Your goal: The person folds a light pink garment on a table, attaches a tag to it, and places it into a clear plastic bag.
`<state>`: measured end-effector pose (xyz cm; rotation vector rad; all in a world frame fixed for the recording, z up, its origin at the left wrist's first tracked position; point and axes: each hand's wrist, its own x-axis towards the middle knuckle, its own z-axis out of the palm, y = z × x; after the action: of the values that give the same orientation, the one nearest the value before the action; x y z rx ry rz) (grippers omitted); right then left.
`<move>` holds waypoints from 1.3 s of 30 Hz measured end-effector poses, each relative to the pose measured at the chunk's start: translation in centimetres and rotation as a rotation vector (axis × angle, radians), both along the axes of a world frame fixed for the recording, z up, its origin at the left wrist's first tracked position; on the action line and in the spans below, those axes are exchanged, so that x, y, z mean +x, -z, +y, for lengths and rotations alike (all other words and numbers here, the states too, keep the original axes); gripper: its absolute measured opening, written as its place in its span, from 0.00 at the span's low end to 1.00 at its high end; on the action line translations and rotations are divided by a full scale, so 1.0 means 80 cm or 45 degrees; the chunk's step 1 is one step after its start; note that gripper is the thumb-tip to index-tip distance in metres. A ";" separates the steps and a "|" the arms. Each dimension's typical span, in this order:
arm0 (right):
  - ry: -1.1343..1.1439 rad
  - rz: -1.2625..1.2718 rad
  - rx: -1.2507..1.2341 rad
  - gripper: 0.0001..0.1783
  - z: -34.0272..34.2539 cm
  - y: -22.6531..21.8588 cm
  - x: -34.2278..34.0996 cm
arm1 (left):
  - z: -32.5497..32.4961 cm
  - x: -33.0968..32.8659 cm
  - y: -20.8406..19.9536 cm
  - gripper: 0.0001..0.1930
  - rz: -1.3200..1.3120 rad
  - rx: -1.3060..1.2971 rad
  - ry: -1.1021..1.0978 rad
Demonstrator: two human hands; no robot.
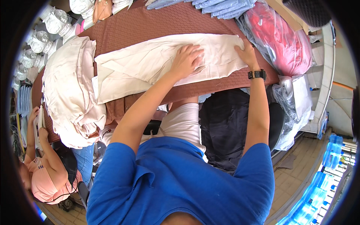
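Both palms press flat, fingers spread, gripping nothing: left hand (186, 60) mid-cloth, right hand (245, 53) at the end of the cream garment (150, 67). Beside it, a heap of cream fabric (69, 97); bagged red cloth (279, 37) right. It lies lengthwise, left to right, on the brown-covered table (150, 22).

Looks like a garment workshop or clothing stall – long table (157, 18) under brown textured cloth, heaped with cream garments (69, 93), folded light-blue pieces (221, 6) and red ones in clear plastic bags (281, 41). White bundles (45, 33) stacked at the left – another person (41, 176) seated alongside
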<state>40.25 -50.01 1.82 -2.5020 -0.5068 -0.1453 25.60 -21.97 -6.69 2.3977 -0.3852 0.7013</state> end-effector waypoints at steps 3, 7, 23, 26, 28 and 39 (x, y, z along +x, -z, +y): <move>-0.123 -0.165 -0.041 0.28 0.040 -0.040 -0.031 | 0.006 0.015 -0.043 0.30 0.493 -0.846 0.104; -0.389 0.298 0.299 0.29 0.105 -0.053 -0.075 | 0.011 0.023 -0.063 0.47 0.923 -1.504 0.022; -0.211 0.062 0.212 0.19 0.076 0.053 -0.079 | -0.007 -0.036 -0.042 0.36 0.744 -0.613 -0.263; -0.229 -0.069 0.146 0.21 0.080 0.058 -0.095 | -0.001 -0.035 -0.044 0.38 0.739 -0.614 -0.175; -0.260 -0.201 0.096 0.21 0.080 0.063 -0.104 | -0.005 -0.039 -0.047 0.38 0.696 -0.597 -0.182; -0.386 -0.304 -0.054 0.22 0.071 0.029 -0.194 | 0.013 -0.035 -0.064 0.40 0.959 -0.662 -0.137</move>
<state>24.76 -44.35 -0.47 -2.4259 -0.9879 -0.3194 22.78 -20.92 -1.55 1.9941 0.2216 -0.0940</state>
